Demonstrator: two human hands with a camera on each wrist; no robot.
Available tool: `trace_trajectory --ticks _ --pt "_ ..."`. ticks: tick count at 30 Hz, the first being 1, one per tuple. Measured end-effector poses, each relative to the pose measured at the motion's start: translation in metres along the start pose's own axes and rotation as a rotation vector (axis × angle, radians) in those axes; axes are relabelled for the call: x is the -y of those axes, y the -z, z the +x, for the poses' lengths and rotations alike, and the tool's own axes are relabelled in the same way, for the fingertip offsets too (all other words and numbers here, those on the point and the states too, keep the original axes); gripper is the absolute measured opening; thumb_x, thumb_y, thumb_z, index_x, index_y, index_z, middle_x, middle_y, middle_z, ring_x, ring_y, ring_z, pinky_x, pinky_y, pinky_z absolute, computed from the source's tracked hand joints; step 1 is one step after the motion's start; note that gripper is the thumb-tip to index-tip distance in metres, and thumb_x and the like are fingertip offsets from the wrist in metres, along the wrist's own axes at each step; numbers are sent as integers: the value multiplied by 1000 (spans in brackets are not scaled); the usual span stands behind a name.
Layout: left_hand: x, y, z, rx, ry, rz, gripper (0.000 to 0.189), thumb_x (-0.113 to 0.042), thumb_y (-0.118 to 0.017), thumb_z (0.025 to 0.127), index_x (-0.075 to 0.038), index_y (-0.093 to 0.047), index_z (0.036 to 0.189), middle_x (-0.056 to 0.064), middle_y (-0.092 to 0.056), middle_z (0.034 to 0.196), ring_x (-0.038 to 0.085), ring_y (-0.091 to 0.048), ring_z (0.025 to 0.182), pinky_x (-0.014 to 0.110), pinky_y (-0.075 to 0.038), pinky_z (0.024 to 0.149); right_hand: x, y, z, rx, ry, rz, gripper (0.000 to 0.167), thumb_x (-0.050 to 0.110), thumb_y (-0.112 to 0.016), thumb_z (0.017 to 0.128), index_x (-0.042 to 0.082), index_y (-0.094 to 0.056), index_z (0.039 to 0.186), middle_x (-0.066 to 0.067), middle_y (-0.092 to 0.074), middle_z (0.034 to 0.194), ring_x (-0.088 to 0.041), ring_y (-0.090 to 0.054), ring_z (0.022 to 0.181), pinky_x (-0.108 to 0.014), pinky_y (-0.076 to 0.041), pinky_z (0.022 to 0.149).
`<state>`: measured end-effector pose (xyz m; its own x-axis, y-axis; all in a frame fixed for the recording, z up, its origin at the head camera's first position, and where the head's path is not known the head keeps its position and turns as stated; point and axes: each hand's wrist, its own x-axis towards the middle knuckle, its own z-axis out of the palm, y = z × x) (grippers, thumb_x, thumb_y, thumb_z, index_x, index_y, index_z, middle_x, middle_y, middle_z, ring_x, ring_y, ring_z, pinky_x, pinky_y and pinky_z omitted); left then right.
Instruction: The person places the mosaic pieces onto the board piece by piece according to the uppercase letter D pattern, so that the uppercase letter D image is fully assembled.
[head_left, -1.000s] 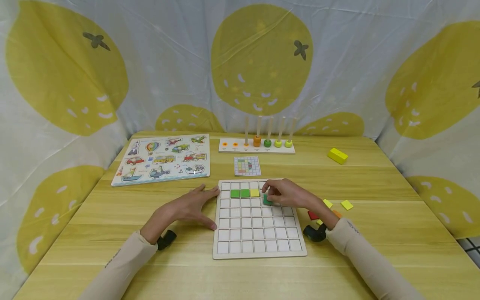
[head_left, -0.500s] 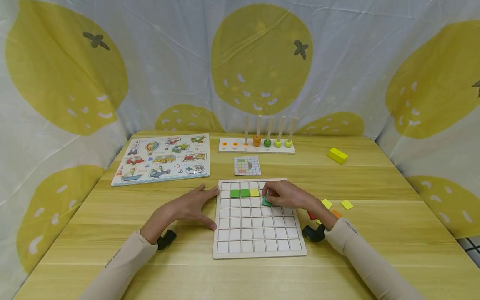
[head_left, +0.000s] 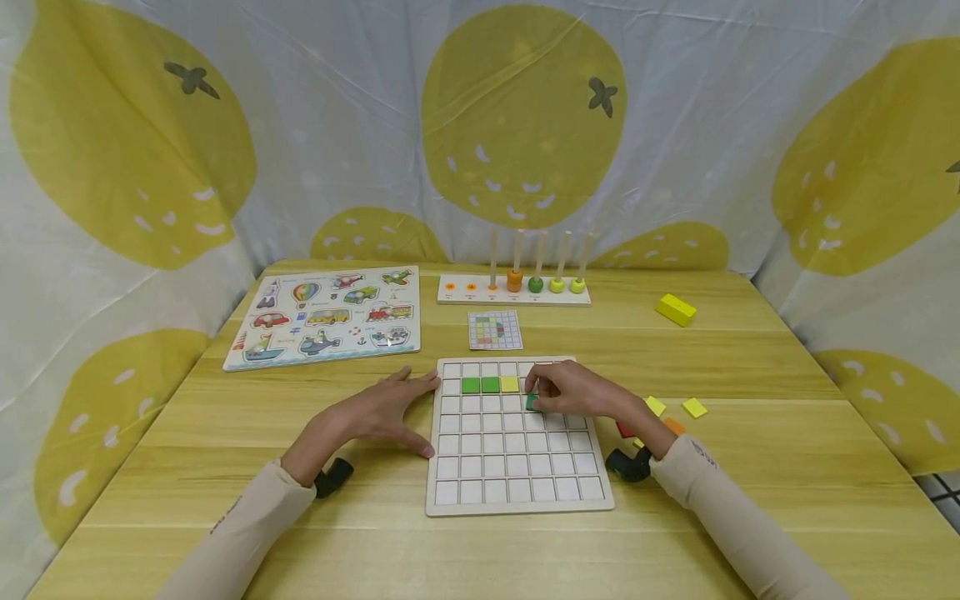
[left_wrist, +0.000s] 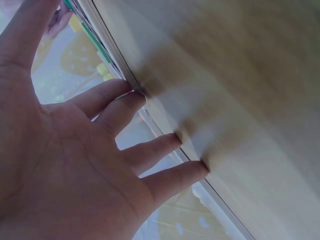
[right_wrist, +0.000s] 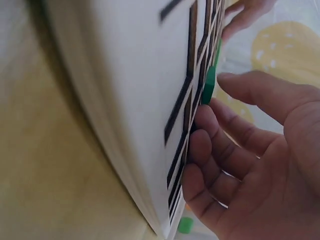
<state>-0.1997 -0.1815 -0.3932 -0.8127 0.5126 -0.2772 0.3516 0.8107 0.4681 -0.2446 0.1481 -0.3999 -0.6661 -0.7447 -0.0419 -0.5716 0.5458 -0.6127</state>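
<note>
1. Right hand (head_left: 570, 388): grip pinching green tile (head_left: 531, 402), far-right part of board (head_left: 520, 508).
2. Tile partly hidden; can't tell long axis.
3. Left hand (head_left: 381, 412): fingers spread, touching board's left edge.

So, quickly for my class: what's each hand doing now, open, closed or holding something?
Left hand: open, fingers touching the edge of the grid board.
Right hand: closed, pinching the dark green tile.

left hand (head_left: 381, 411) has fingers splayed; right hand (head_left: 574, 389) has fingers curled.
</note>
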Motion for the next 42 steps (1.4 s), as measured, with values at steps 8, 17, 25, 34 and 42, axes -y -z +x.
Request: trace_trajectory --ticks 8,17,25,34,42 --pt "-1 1 0 5 -2 -1 108 -60 -78 68 -16 -27 153 3 -21 159 40 -6 146 62 -19 110 0 1 0 26 4 -11 18 13 -69 89 9 -64 106 4 -57 73 -7 -49 63 -21 -42 61" --pt "-2 2 -1 1 7 -9 108 -58 -79 68 -16 -28 153 3 -22 159 40 -6 146 62 -19 110 -1 -1 2 25 18 -27 20 16 -69 89 11 -64 108 5 -56 73 -8 -49 63 -22 -42 61" --pt "-2 1 -1 -4 -5 -8 108 -58 -79 68 -14 -28 152 4 -23 158 40 -7 145 62 -19 110 0 0 2 24 -3 -28 15 14 -68 89 10 -63 104 6 -56 71 -6 -48 62 -21 -42 61" --pt "-1 1 -1 -8 -15 1 108 -57 -79 68 -14 -27 152 4 -22 159 41 -6 145 62 -19 111 0 -1 1 19 15 -36 15 16 -68 90 12 -65 104 6 -56 70 -6 -48 61 -22 -42 60" --pt "-2 1 -2 -11 -22 0 107 -57 -79 69 -12 -28 152 7 -21 159 43 -7 145 64 -19 110 -1 3 -2 14 24 -13 17 16 -67 91 13 -65 107 7 -60 75 -7 -52 65 -23 -45 63"
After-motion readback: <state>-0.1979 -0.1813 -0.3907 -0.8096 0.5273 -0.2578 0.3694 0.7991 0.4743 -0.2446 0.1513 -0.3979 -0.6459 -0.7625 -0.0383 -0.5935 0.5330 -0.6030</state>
